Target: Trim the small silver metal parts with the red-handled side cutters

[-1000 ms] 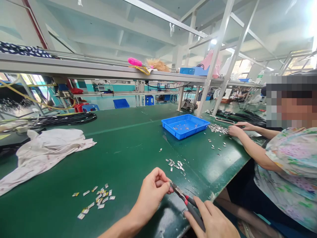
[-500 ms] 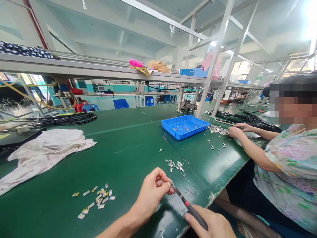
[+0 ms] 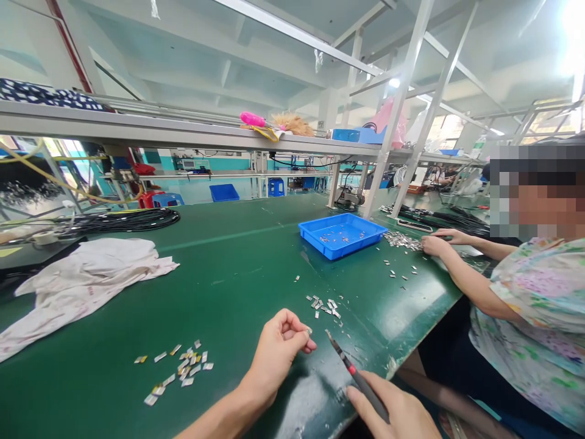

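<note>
Between the thumb and forefinger of my left hand (image 3: 278, 350) is a small silvery metal piece (image 3: 309, 331), mostly covered by the fingertips. My right hand (image 3: 395, 405) is wrapped round pliers (image 3: 361, 381), seen edge-on, with black grips and a red band. The pliers' dark tip points at the left hand but stands apart from the piece. Beyond my hands lies a small group of flat silvery metal pieces (image 3: 317, 302). To the left is another cluster of similar pieces (image 3: 184, 369), some with yellowish parts.
A blue tray (image 3: 340, 251) with scattered small pieces stands on the green table (image 3: 237, 262). At right, a co-worker's hands (image 3: 436, 244) are at a pile of metal pieces (image 3: 402, 241). A white cloth (image 3: 91, 268) and coiled black cables (image 3: 132, 221) lie left. A shelf (image 3: 183, 131) spans above.
The pliers' tip has come away from the small metal piece, as my right hand moved slightly right and down. My left hand has shifted a little left, still pinching the piece.
</note>
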The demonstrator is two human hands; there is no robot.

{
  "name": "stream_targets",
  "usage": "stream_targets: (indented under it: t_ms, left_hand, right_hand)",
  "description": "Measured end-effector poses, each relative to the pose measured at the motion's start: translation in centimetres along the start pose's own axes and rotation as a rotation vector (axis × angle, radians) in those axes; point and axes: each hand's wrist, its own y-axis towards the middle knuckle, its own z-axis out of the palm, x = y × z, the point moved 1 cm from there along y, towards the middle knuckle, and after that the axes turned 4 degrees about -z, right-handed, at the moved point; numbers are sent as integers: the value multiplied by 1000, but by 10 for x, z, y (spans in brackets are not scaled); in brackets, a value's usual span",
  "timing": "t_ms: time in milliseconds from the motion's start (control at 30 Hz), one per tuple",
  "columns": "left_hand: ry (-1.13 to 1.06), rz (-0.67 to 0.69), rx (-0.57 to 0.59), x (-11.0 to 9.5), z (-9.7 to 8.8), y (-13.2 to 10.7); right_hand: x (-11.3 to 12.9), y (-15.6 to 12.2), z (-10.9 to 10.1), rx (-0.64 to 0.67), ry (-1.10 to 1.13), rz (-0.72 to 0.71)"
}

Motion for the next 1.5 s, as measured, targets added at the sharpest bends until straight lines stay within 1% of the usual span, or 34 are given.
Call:
stream_targets:
  t_ms: [67,167,233,300,400,500,567,733,867,1000,1133,1300,1400,1500]
  left_hand:
    - [5,2,16,0,0,0]
    - [-4,4,39,0,2,-1]
    - [-11,9,49,0,2,-2]
    - [-17,12,57,0,2,-2]
    - [-25,-1,72,-1,2,-3]
    - [-39,-19,98,-2,2,-4]
    - [-52,-28,116,-2,2,-4]
    - [-85,-59,153,-3,2,-5]
    - [-101,-69,168,-5,3,-7]
    - [-81,-78,171,-7,3,-7]
    - [-15,-76,138,-3,2,-3]
    - [40,-87,102,2,-2,2]
    - [67,-97,79,2,-4,4]
    - [91,-109,44,5,-5,7]
  right_hand:
    - [-11,1,5,-132,-151,-52]
    - [-22,4,12,-429,-432,-230]
    - [-21,5,14,-609,-606,-341]
    - [-17,5,15,-718,-732,-403]
    - [-6,6,13,-793,-822,-408]
    - [1,7,11,-830,-834,-368]
    - [2,8,12,-831,-826,-360]
    - [-3,11,15,-799,-786,-345]
    - [-7,13,16,-778,-765,-289]
    - [-10,20,11,-768,-719,-226]
    - [-13,39,-2,-752,-687,-111]
    - [-23,79,-19,-758,-690,7]
    - [-30,99,-22,-759,-693,61]
    - [-35,110,-19,-745,-699,73]
